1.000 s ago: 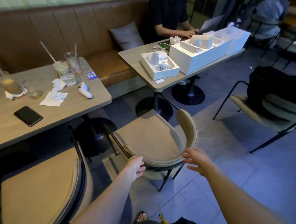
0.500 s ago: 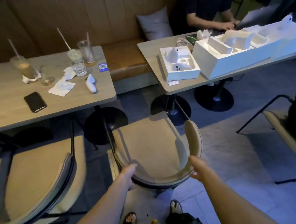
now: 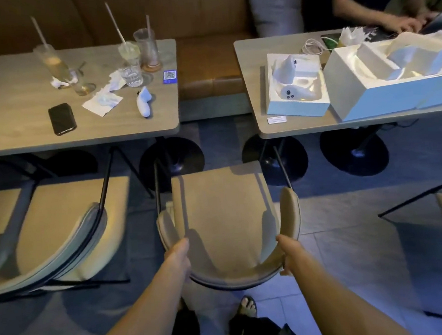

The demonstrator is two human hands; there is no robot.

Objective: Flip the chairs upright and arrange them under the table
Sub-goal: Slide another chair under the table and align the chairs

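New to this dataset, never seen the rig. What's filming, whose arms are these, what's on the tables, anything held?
No robot here: a person wears a wide-angle camera on the head, looking down at their own arms. The left hand and right hand each grip the curved backrest of a beige chair, which stands upright facing the gap between two tables. The left table carries drink glasses, napkins, a black phone and a white controller. The right table holds open white boxes. Another person sits behind it.

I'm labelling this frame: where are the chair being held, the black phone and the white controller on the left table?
chair (image 3: 223,214), head view, bare seat cushion
black phone (image 3: 62,119), head view, middle of its back
white controller (image 3: 144,102), head view, middle of its body
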